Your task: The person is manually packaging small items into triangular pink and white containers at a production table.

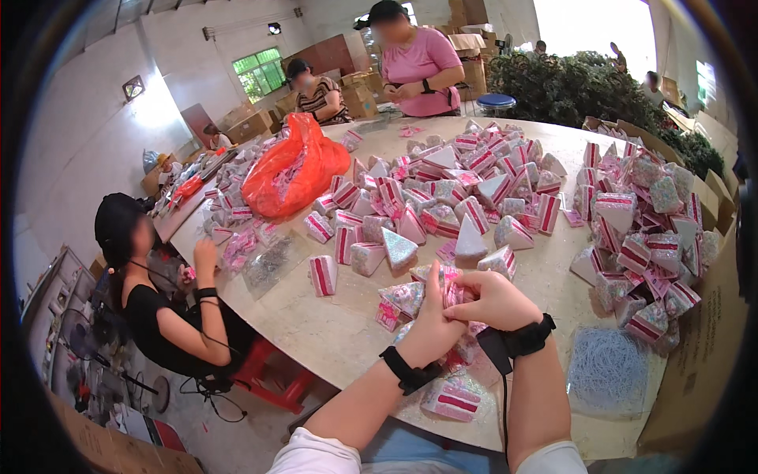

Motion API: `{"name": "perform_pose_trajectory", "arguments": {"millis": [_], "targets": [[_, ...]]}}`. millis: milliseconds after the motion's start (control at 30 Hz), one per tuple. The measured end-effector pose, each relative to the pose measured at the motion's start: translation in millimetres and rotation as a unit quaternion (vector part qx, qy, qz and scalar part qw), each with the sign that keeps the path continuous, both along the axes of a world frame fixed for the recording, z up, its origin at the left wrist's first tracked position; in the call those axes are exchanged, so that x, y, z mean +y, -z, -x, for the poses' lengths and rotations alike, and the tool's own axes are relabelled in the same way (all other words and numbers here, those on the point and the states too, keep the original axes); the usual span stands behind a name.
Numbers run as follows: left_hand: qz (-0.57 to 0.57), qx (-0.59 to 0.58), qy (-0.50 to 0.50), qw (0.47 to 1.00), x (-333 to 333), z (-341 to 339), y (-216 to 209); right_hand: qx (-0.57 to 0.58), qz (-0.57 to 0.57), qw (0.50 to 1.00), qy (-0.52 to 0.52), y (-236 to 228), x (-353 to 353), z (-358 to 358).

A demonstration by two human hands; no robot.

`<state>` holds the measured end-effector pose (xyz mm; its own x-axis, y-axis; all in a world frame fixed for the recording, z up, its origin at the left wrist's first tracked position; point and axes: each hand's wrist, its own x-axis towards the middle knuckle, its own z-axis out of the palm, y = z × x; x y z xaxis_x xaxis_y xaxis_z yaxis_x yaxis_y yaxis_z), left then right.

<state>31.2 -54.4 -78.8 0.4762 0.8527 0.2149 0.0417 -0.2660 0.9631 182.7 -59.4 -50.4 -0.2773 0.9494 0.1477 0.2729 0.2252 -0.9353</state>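
On pale round table (332, 332) in carton-stacked workroom — left hand (430, 320), right hand (491, 300) both pinching one pink-striped wedge box (452, 291).

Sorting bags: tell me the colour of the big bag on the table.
Orange-red plastic bag, clearest in the head view.

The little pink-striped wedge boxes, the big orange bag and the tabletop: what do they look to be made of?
The wedge boxes look like thin printed card, some under glossy film: crisp folded edges, sharp corners. The one between the left hand and right hand is mostly hidden. The orange bag looks like thin shiny plastic, crumpled, with bright highlights. The tabletop is a pale, mottled, smooth surface, possibly laminate or stone; I cannot tell which.
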Motion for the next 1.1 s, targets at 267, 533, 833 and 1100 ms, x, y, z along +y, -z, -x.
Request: {"name": "perform_pose_trajectory", "arguments": {"millis": [267,533,833,1100], "targets": [[0.041,0.006,0.002,0.999,3,-3,5,-0.045,0.010,0.999,-0.007,-8,-2,1],[0.152,-0.125,0.078,0.977,4,5,9,0.032,-0.052,0.994,0.094,-8,-8,-24],[0.214,-0.110,0.118,0.963,9,10,6,-0.100,-0.133,0.986,0.017,-12,-9,-6],[0.123,0.012,0.119,0.985,8,20,-7,-0.142,-0.249,0.957,0.042,-13,-10,-1]]}}
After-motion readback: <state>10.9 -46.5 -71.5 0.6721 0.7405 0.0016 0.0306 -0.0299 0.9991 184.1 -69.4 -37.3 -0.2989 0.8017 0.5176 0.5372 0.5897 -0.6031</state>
